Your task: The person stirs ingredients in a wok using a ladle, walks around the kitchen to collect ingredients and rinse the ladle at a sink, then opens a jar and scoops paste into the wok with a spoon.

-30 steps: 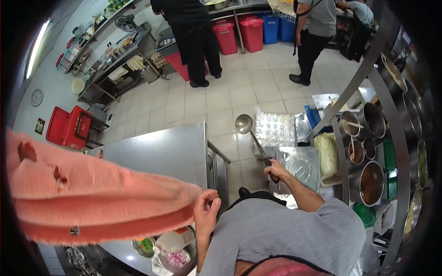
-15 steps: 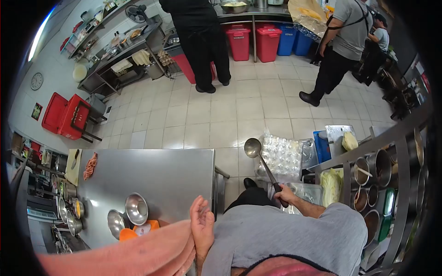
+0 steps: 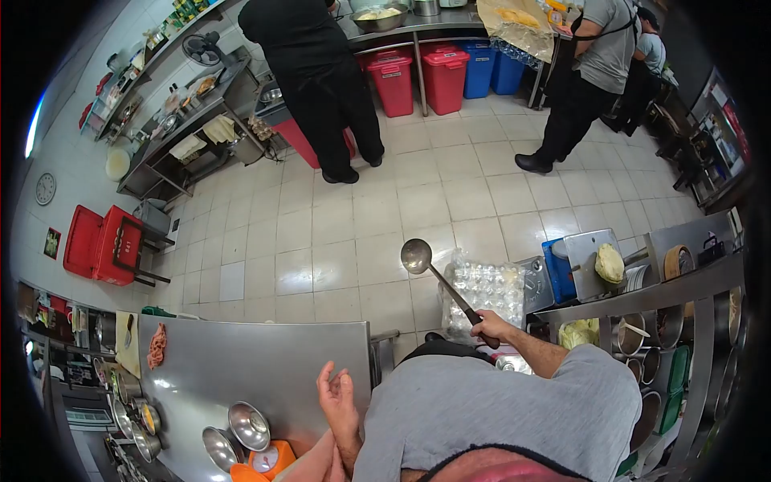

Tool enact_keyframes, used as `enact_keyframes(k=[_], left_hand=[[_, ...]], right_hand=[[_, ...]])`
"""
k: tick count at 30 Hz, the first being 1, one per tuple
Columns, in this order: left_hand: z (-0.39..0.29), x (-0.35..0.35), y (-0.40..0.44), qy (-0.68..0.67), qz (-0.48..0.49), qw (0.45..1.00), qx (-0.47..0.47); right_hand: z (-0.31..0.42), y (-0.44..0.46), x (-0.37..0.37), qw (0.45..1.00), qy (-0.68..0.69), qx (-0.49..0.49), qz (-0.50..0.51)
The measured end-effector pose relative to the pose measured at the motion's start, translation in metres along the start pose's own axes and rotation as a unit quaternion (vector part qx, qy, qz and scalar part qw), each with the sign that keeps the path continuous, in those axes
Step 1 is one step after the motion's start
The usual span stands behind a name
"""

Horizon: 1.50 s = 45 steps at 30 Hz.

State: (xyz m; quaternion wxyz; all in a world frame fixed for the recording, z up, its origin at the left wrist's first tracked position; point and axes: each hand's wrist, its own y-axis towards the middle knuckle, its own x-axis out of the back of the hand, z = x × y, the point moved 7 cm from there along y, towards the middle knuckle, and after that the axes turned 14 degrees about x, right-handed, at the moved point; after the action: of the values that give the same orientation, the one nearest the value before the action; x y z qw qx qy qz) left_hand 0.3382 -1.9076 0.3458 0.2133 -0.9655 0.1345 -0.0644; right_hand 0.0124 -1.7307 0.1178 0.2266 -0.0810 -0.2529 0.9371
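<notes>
My right hand (image 3: pixel 491 327) is closed around the dark handle of a metal ladle (image 3: pixel 416 256), whose bowl hangs over the tiled floor, left of a clear plastic-wrapped tray stack (image 3: pixel 487 293). My left hand (image 3: pixel 340 404) is raised by the right end of the steel table (image 3: pixel 265 353), fingers apart and nothing in them. A pink cloth (image 3: pixel 309 464) lies against my left wrist at the bottom edge. To its left are two metal bowls (image 3: pixel 249 426) and an orange scale (image 3: pixel 273 459).
A shelf rack (image 3: pixel 703 321) with pots stands at my right. Cabbage (image 3: pixel 609 263) lies on a metal lid beside a blue bin. Ahead, one person in black (image 3: pixel 309 80) and another in grey (image 3: pixel 602 56) stand near red bins (image 3: pixel 446 79). A red cooler (image 3: pixel 108 243) is far left.
The pink cloth has dropped from across the left side to the bottom edge. The view has shifted, uncovering the table and bowls. The ladle stays in my right hand.
</notes>
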Motion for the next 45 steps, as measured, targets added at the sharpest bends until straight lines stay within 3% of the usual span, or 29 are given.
enact_keyframes(k=[5, 12, 20, 26, 28, 30, 34, 40, 45], left_hand=[[0.012, 0.016, 0.009, -0.008, -0.023, 1.000, -0.001], [0.003, 0.026, 0.020, -0.094, -0.064, 0.994, 0.006], [-0.009, 0.021, 0.105, -0.110, -0.148, 0.983, 0.016], [-0.021, -0.011, 0.205, -0.107, -0.247, 0.962, 0.052], [-0.018, -0.025, 0.222, -0.077, -0.243, 0.961, 0.106], [-0.021, -0.038, 0.231, -0.062, -0.255, 0.960, 0.095], [-0.037, -0.051, 0.207, 0.003, -0.302, 0.949, 0.085], [-0.026, -0.078, 0.195, -0.048, -0.347, 0.927, 0.137], [-0.002, -0.077, 0.218, -0.056, -0.402, 0.908, 0.103]], right_hand=[[0.037, 0.022, -0.033, 0.999, 0.048, -0.018, 0.014], [0.103, 0.080, -0.066, 0.995, -0.008, 0.007, 0.098], [0.169, 0.195, -0.094, 0.976, -0.078, -0.035, 0.201], [0.218, 0.313, -0.094, 0.933, -0.181, -0.049, 0.307], [0.245, 0.335, -0.101, 0.914, -0.215, -0.054, 0.339], [0.269, 0.355, -0.110, 0.901, -0.232, -0.059, 0.362], [0.287, 0.368, -0.123, 0.877, -0.268, -0.047, 0.396], [0.302, 0.393, -0.139, 0.856, -0.289, -0.054, 0.426], [0.316, 0.421, -0.202, 0.811, -0.278, -0.092, 0.506]])
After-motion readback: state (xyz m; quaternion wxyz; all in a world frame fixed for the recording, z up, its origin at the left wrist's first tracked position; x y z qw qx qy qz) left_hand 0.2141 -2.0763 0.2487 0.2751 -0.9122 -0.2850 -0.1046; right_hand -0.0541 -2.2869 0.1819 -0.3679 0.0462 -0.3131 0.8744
